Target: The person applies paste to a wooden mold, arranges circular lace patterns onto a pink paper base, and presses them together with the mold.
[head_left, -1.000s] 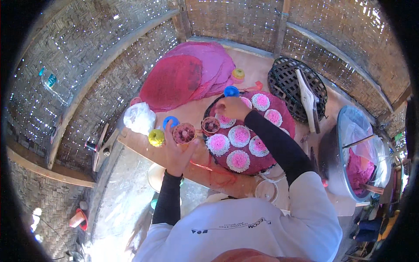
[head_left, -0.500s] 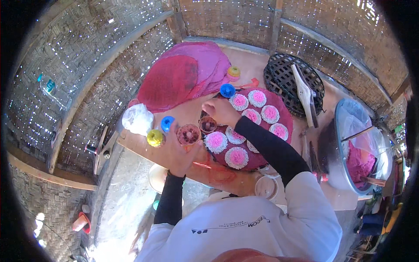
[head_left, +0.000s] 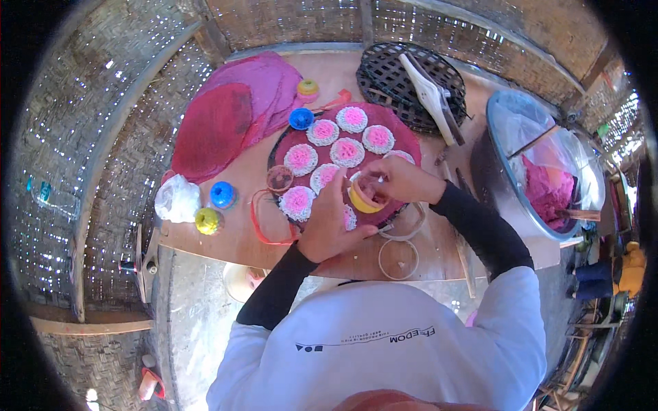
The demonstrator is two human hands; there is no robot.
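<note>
My right hand (head_left: 406, 179) grips the rim of a small yellow cup (head_left: 367, 197) with a see-through upper part, tilted over the front of a round dark-pink tray (head_left: 409, 122). Close on the cup's left is my left hand (head_left: 327, 225), its fingers stretched out, thumb apart, holding nothing. Several round lacy cakes (head_left: 347, 152), pink in the middle and white around, lie on the tray. My hands and the cup hide some of those at the front. A small brownish see-through cup (head_left: 279, 179) sits at the tray's left edge.
Two blue moulds (head_left: 222, 194) (head_left: 301, 118), a yellow mould (head_left: 207, 220) and a white plastic bag (head_left: 177, 198) stand left of the tray. Pink mesh sheets (head_left: 264, 89) lie behind. A black woven basket (head_left: 384, 85) and a large basin (head_left: 495, 130) of pink dough (head_left: 548, 188) are rightward.
My view has swung right. The yellow cup, earlier by my left hand, is now in my right hand; my left has let go. My right hand has left the small brownish cup.
</note>
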